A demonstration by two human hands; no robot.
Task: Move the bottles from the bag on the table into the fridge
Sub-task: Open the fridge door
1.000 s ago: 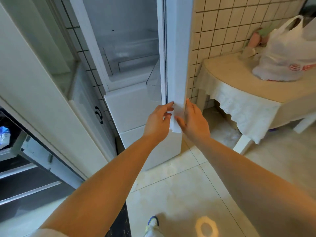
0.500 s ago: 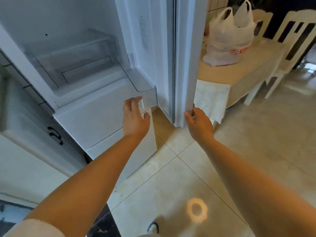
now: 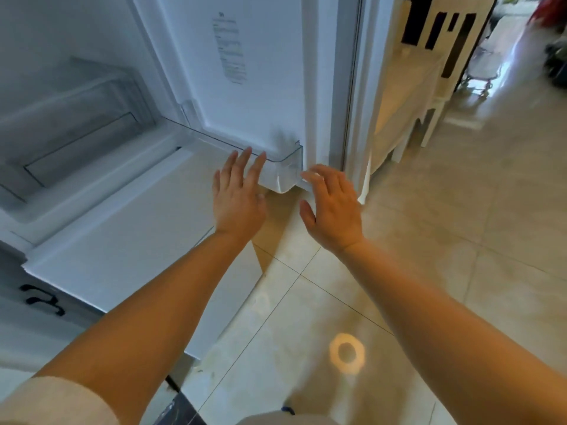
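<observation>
The white fridge stands open: its door (image 3: 260, 72) is swung wide, with a clear plastic door shelf (image 3: 276, 167) at its bottom. Inside the fridge, a clear drawer (image 3: 76, 118) sits at the left. My left hand (image 3: 239, 194) reaches out with straight fingers whose tips touch the front of the door shelf. Spread open and holding nothing, my right hand (image 3: 334, 207) hovers just right of the shelf's corner, near the door's edge. The bag and the bottles are out of view.
The table (image 3: 408, 87) with its pale cloth stands behind the door at the right, a white chair (image 3: 445, 35) beyond it. A closed lower fridge drawer front (image 3: 122, 240) is below the opening. A cabinet with black handles (image 3: 43, 299) is at the left. Tiled floor stretches to the right.
The fridge door has swung further open. My right hand has let go of the door's edge and opened. My left hand has straightened against the door shelf. The bag has left the view.
</observation>
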